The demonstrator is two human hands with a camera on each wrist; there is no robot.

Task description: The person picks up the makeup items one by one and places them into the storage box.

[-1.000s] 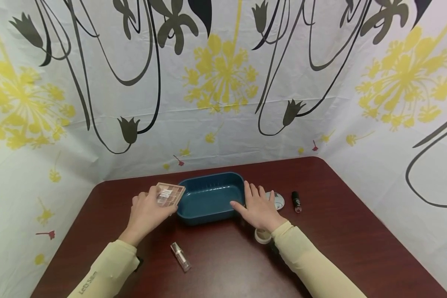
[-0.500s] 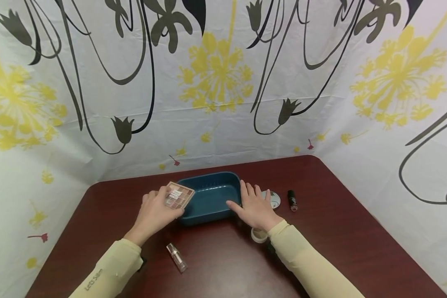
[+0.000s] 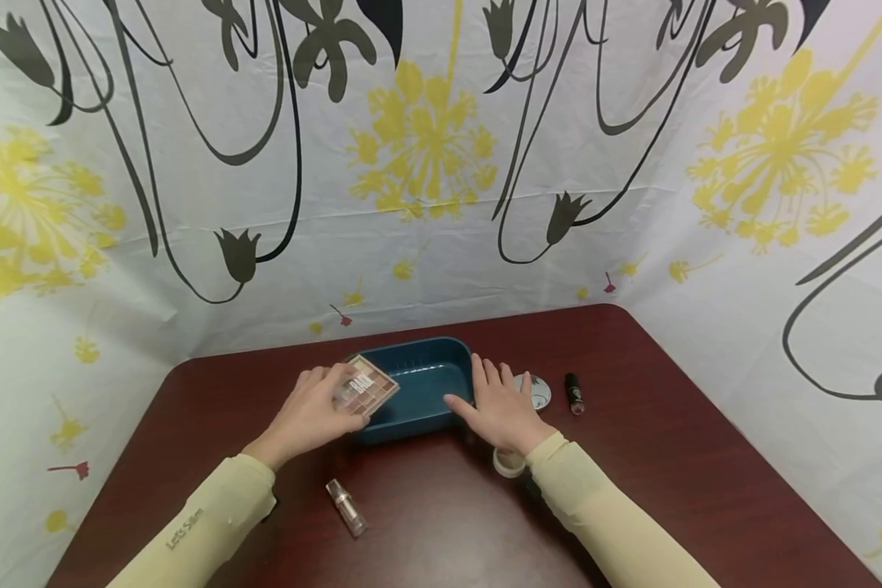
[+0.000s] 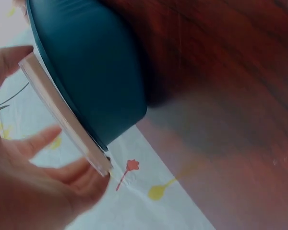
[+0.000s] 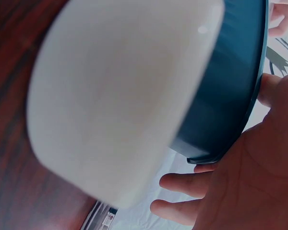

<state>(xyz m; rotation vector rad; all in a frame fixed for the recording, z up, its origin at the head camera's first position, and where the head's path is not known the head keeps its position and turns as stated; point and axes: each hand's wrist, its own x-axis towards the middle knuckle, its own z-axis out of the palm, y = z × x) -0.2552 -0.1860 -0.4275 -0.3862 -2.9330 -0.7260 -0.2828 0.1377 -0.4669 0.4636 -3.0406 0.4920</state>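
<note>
My left hand [image 3: 312,415] grips an eyeshadow palette [image 3: 371,388] by its edges, tilted over the left end of a teal plastic tray [image 3: 429,396]. In the left wrist view, thumb and fingers span opposite edges of the palette [image 4: 65,112], which is right by the tray's rim. At the tray's right end rests my right hand [image 3: 503,410], its fingers stretched out. In the right wrist view, that hand [image 5: 254,177] touches the tray's rim. The head view shows the inside of the tray bare where visible; its left end is hidden by the palette.
A clear-capped cosmetic tube [image 3: 347,508] lies nearer me. Beside the right wrist stands a small round jar [image 3: 510,463], and a round patterned compact [image 3: 540,392] is partly behind the right hand. Farther right lies a small black bottle [image 3: 574,394]. Patterned cloth [image 3: 441,269] surrounds the table.
My left hand has carried the palette rightward, from beside the tray's left rim to over its left end. The right hand stays at the tray's right end.
</note>
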